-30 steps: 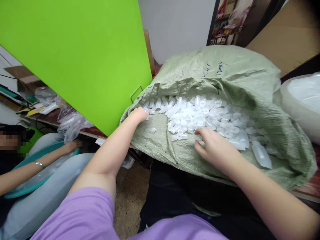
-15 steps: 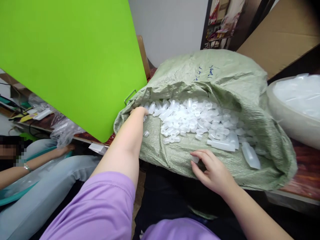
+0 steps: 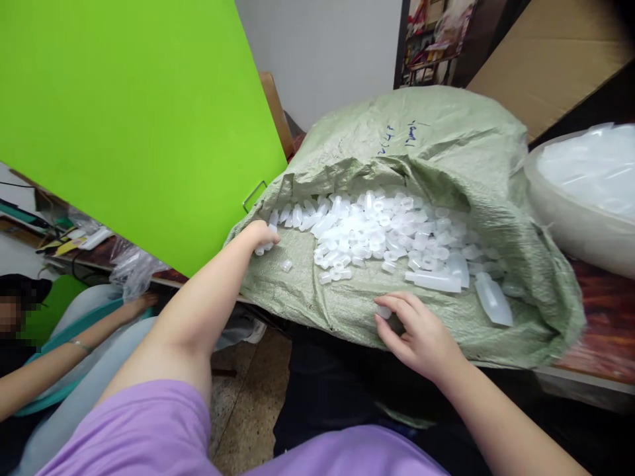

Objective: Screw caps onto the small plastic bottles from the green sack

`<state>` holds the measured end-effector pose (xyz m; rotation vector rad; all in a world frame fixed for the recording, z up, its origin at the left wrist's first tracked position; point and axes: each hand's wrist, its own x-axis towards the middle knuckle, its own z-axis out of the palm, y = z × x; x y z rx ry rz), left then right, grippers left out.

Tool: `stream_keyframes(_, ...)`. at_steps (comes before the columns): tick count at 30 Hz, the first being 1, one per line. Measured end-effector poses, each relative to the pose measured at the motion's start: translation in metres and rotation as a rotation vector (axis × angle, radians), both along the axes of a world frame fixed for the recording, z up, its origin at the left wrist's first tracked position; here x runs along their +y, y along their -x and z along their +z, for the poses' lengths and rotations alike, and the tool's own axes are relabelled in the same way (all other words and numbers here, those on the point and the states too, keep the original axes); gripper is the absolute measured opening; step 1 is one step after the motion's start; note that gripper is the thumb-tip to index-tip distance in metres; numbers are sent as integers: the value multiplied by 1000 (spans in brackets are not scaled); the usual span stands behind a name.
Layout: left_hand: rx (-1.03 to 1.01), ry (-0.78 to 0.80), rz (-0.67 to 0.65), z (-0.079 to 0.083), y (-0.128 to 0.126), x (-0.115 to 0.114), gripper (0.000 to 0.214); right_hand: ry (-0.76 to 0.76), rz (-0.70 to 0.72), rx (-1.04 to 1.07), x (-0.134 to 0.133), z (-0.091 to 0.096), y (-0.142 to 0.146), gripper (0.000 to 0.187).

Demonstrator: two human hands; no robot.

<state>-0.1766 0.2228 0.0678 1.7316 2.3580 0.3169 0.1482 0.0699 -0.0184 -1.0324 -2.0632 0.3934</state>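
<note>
The right hand point(image 3: 424, 340) has drawn back from the lower edge of the white pile point(image 3: 367, 228), bringing a small piece point(image 3: 383, 311) toward the sack's lower edge. The sack point(image 3: 436, 122) now sits farther left in frame.

Plain purple shirt point(image 3: 357, 451) is covering the torso, its short left sleeve point(image 3: 143, 423) is ending above the elbow, bare left hand point(image 3: 258, 238) and right hand point(image 3: 421, 340) are showing beyond the shirt, dark cloth point(image 3: 317, 403), possibly trousers, too.
</note>
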Motion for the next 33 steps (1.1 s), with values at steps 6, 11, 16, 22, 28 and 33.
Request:
stream_keyframes(6, -677, -187, -115, 19, -40, -64, 44, 46, -40, 183, -4, 6, 1, 28)
stream_keyframes(11, -1520, -34, -132, 11, -122, -134, 32, 33, 25, 339, -24, 29, 2, 31)
stream_keyframes(16, -1825, 90, 96, -25, -179, -170, 35, -117, 45, 257, -46, 34, -9, 44)
stream_keyframes(22, -1798, 31, 53, -40, -198, -184, 37, -244, 46, 57, -59, 12, -30, 56)
stream_keyframes(28, -1506, 314, -281, -29, -180, -189, 44, -287, -33, 92, -66, 12, -51, 59)
stream_keyframes(33, -1423, 416, -295, -31, -174, -190, 42, -167, -19, 163, -69, 15, -58, 42)
